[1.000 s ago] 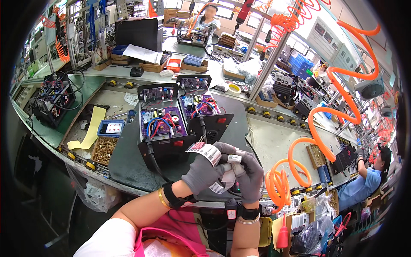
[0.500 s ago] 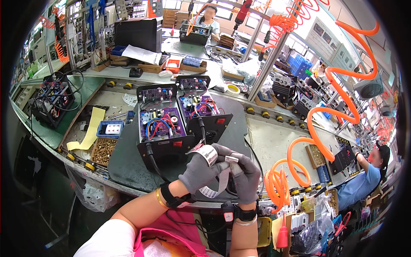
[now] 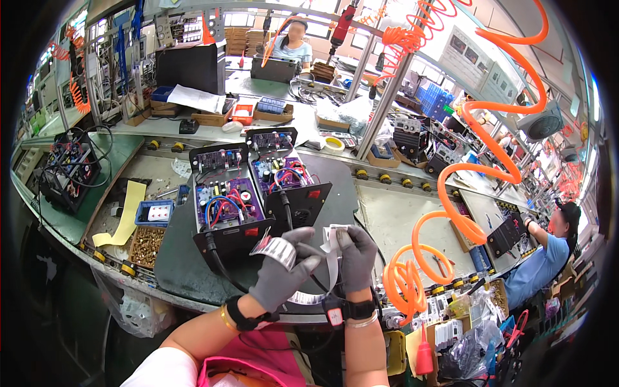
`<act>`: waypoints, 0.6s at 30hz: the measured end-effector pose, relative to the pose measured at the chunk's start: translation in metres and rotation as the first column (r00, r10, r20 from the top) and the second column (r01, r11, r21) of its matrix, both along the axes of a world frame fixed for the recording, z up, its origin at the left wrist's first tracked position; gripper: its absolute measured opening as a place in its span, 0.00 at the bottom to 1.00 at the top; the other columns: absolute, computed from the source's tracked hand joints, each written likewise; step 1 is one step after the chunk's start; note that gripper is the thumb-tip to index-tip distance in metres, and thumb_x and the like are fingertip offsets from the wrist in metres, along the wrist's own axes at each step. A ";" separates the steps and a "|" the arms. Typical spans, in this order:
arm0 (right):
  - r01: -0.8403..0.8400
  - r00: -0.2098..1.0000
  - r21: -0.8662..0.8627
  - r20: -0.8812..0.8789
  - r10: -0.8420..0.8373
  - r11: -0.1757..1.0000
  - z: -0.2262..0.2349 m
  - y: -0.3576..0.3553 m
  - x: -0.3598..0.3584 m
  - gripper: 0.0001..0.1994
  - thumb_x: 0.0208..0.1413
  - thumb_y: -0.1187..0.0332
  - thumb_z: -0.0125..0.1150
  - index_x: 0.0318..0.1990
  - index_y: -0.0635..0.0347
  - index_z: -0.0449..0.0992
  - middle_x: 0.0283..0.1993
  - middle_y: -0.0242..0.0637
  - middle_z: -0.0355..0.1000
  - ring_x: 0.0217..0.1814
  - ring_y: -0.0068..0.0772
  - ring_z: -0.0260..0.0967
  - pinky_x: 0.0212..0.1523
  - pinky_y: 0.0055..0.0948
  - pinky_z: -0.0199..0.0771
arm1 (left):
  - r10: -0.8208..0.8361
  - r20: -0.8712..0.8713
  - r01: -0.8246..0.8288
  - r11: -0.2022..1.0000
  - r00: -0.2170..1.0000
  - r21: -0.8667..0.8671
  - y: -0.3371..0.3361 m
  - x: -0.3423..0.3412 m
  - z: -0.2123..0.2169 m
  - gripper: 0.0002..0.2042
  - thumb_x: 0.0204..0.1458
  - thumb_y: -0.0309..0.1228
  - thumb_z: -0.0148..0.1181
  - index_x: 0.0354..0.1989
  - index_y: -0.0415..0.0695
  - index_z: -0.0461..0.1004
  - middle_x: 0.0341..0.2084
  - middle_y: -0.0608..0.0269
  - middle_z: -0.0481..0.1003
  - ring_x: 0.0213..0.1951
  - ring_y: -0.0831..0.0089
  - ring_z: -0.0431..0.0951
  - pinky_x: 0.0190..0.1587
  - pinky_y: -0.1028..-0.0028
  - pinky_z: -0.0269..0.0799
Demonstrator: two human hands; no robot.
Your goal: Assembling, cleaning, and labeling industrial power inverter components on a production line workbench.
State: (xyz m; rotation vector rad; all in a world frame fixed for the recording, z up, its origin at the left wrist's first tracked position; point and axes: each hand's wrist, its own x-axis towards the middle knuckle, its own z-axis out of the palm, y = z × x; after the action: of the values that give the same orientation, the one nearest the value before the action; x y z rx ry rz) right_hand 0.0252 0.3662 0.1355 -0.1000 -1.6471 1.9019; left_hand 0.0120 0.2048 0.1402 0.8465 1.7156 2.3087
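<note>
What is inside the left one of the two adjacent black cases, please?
Inside the left case: a purple circuit board, with red and blue wires above. Whatever lies under the board is covered.

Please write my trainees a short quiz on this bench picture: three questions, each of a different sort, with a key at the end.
1. True or false: the left hand wears a grey glove.

2. Multiple choice: what do the fingers of the right hand pinch?
A) a cup
B) a label strip
C) pliers

3. Fill in the blank: seen from the wearer's side, the yellow paper lies to the ____ of the blue tray.

Key: 1. True. 2. B. 3. Left.
</note>
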 end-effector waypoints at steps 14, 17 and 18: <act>-0.204 0.975 -0.057 0.074 0.208 0.977 -0.024 -0.001 -0.085 0.06 0.57 0.74 0.60 0.40 0.66 0.78 0.35 0.36 0.77 0.33 0.22 0.74 0.36 0.21 0.76 | -0.297 0.135 0.287 0.953 0.945 0.094 -0.039 0.052 -0.029 0.22 0.56 0.20 0.54 0.59 0.41 0.60 0.39 0.57 0.77 0.42 0.77 0.76 0.43 0.77 0.72; -0.213 0.972 -0.107 0.073 0.221 0.971 -0.023 -0.006 -0.090 0.06 0.57 0.73 0.61 0.39 0.66 0.78 0.34 0.36 0.77 0.32 0.22 0.74 0.35 0.21 0.76 | -0.291 0.140 0.283 0.956 0.946 0.073 -0.040 0.052 -0.031 0.21 0.57 0.20 0.53 0.59 0.41 0.60 0.40 0.58 0.77 0.42 0.77 0.76 0.44 0.77 0.72; -0.206 0.974 -0.114 0.068 0.214 0.972 -0.022 -0.008 -0.091 0.06 0.56 0.72 0.61 0.39 0.66 0.78 0.33 0.34 0.76 0.31 0.19 0.72 0.34 0.20 0.74 | -0.291 0.143 0.283 0.956 0.946 0.074 -0.040 0.052 -0.031 0.21 0.57 0.20 0.53 0.59 0.41 0.60 0.40 0.58 0.77 0.42 0.77 0.76 0.44 0.77 0.72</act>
State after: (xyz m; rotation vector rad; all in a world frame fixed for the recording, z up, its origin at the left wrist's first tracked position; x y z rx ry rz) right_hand -0.0656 0.3578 0.1136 -0.0467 -1.6648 2.1710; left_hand 0.0640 0.1650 0.1092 0.8417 1.3736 2.1685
